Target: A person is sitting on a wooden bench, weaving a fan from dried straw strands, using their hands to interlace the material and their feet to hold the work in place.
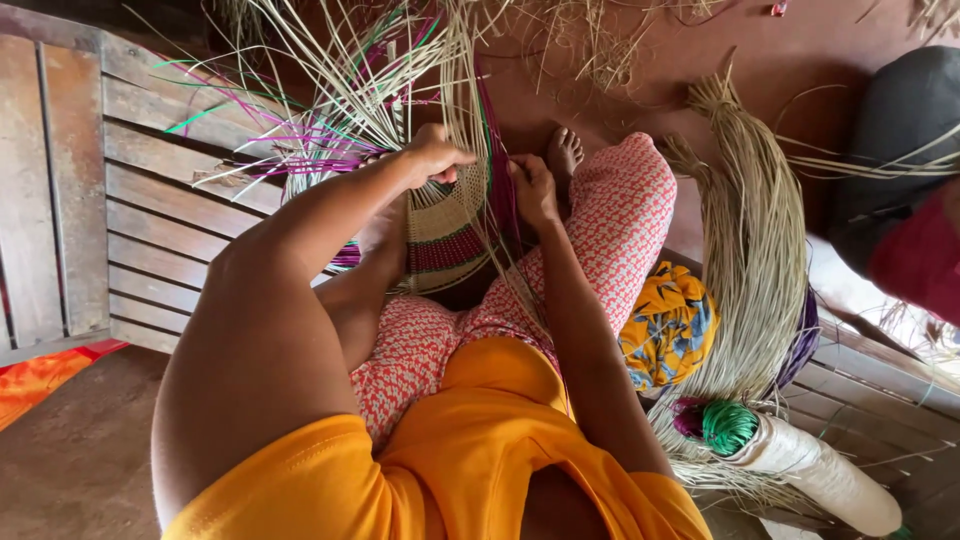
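From my remote seat I see the half-woven basket (440, 235) just above the middle of the view, propped between the knees, its striped wall tan, red and dark. My left hand (435, 155) sits on the rim at eleven o'clock of the basket, fingers curled tight around the loose straw strands (350, 90) that fan up toward twelve. My right hand (533, 190) is at two o'clock of the basket, fingers pinched on a purple strand (497, 150) at the rim. A bare foot (563, 152) rests just beyond that hand. At four o'clock lies a yellow patterned cloth (668, 325), a thick straw bundle (755, 240) beside it, and green and purple dyed straw (720, 425) below.
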